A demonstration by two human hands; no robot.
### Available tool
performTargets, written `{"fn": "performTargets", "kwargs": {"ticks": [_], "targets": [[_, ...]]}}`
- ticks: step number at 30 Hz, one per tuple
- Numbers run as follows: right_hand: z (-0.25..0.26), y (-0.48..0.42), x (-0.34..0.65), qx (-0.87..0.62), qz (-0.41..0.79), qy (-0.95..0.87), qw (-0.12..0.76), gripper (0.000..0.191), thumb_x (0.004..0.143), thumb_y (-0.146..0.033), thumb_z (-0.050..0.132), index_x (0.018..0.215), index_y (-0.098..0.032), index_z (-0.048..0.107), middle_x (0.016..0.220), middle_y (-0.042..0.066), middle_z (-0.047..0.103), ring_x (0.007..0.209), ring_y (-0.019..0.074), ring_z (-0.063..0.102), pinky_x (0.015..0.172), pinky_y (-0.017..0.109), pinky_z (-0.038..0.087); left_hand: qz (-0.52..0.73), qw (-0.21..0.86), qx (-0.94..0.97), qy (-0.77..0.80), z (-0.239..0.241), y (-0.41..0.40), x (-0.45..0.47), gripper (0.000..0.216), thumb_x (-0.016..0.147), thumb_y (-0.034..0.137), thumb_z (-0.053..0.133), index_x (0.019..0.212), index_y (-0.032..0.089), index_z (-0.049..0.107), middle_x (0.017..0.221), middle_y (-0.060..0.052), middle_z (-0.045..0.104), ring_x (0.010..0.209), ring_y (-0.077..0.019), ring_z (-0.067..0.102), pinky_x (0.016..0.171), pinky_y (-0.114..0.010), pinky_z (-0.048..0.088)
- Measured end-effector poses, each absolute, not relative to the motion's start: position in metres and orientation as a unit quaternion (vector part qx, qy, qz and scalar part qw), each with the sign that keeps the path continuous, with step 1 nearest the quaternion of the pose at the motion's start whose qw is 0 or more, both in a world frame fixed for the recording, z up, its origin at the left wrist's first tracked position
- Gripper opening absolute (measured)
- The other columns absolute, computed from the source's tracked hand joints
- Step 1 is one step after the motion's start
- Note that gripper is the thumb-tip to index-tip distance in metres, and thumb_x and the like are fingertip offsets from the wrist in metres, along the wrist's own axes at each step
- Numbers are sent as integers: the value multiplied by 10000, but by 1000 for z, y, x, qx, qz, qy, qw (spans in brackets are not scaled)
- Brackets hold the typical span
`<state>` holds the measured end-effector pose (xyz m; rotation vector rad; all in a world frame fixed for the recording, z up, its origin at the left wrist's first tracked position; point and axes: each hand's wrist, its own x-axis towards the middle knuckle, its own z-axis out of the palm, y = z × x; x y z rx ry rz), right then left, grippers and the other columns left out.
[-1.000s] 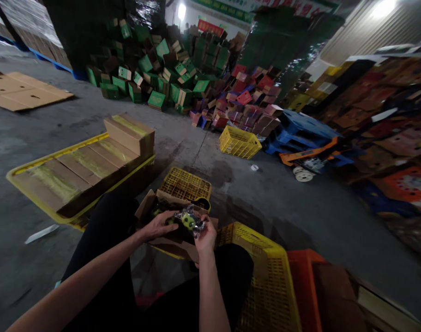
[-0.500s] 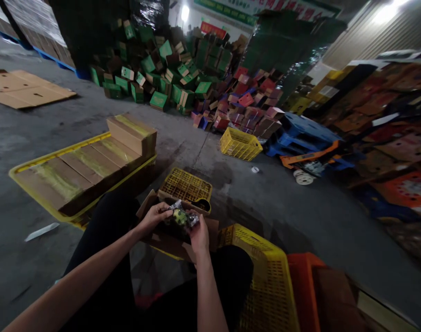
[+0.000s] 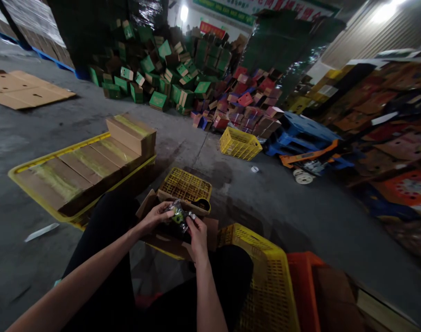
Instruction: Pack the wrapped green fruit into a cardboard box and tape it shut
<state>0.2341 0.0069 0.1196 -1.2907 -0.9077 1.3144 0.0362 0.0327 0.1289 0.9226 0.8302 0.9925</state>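
A clear plastic bag with something green and dark inside is held between my two hands, over an open cardboard box with its flaps out. My left hand pinches the bag's left side. On its right side, the fingers of my right hand are closed on the plastic. What exactly the bag contains is too dark to make out. Just beyond the box lies an upturned yellow crate, with a dark round-ended object at its near edge.
Left of my legs, a yellow crate holds taped cardboard boxes. A yellow basket and an orange crate stand at my right. Farther off are another yellow crate, a pallet jack and heaped green boxes.
My right hand has turned, its fingers now curled over the bag's right end. The bag's contents have shifted and show less of the green. My left hand has barely moved.
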Motion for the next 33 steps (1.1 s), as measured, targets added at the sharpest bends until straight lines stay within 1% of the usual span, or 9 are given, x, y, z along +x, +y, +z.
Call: {"fn": "performTargets", "kwargs": {"ticks": [3, 5, 9, 12, 17, 21, 24, 27, 33], "targets": [[122, 6, 234, -539, 554, -370, 514, 331, 738, -436, 770, 972, -202, 758, 944, 31, 758, 811, 205, 677, 727, 305, 556, 431, 736, 385, 352, 128, 32, 37, 897, 670, 405, 865, 1452, 251, 455, 1326, -118, 610, 1150, -276, 617, 902, -354, 522], [126, 5, 233, -532, 563, -356, 522, 378, 732, -428, 779, 1039, -212, 741, 998, 31, 754, 838, 208, 685, 717, 301, 564, 429, 753, 358, 348, 126, 32, 37, 954, 671, 379, 873, 1492, 279, 396, 1351, -121, 591, 1161, -275, 618, 927, -380, 521], [136, 2, 229, -506, 583, -350, 530, 544, 748, -415, 776, 1252, -251, 652, 1154, 41, 718, 936, 214, 690, 729, 292, 576, 414, 777, 332, 339, 121, 34, 34, 792, 717, 412, 842, 1413, 246, 503, 1329, -131, 603, 1126, -271, 641, 927, -392, 531], [137, 1, 229, -500, 595, -355, 519, 549, 773, -464, 743, 1273, -260, 641, 1178, 48, 711, 938, 224, 692, 700, 296, 583, 404, 781, 316, 356, 117, 35, 34, 740, 717, 461, 834, 1359, 229, 550, 1281, -136, 634, 1045, -259, 678, 885, -388, 552], [120, 11, 251, -579, 545, -369, 481, 490, 889, -596, 524, 1232, -273, 659, 942, 47, 759, 786, 225, 716, 692, 332, 582, 419, 749, 301, 416, 109, 38, 34, 636, 717, 527, 814, 1236, 212, 624, 1089, -94, 712, 856, -203, 719, 800, -364, 587], [104, 18, 274, -713, 334, -528, 317, 323, 919, -349, 488, 1118, -222, 708, 1017, 98, 751, 992, 272, 698, 898, 393, 530, 399, 714, 277, 504, 106, 38, 35, 525, 745, 596, 759, 973, 131, 674, 877, -106, 739, 707, -203, 726, 638, -299, 595], [97, 17, 276, -729, 282, -578, 233, 302, 852, -162, 515, 1069, -168, 726, 1167, 163, 705, 1164, 312, 629, 1030, 413, 436, 364, 716, 276, 527, 106, 37, 37, 533, 778, 623, 711, 917, 110, 678, 864, -138, 753, 700, -229, 739, 600, -290, 586], [93, 13, 269, -724, 285, -596, 200, 347, 809, -71, 522, 1068, -178, 727, 1215, 160, 686, 1185, 315, 617, 1021, 396, 431, 343, 721, 270, 538, 108, 36, 38, 547, 794, 637, 682, 904, 101, 679, 868, -159, 762, 738, -255, 747, 634, -311, 591], [83, 11, 255, -700, 318, -623, 141, 391, 723, 1, 577, 983, -231, 754, 1014, 100, 760, 1051, 316, 684, 935, 390, 484, 314, 761, 275, 497, 110, 34, 35, 644, 736, 680, 709, 1049, 118, 674, 1027, -189, 756, 951, -307, 734, 769, -369, 589]]}}
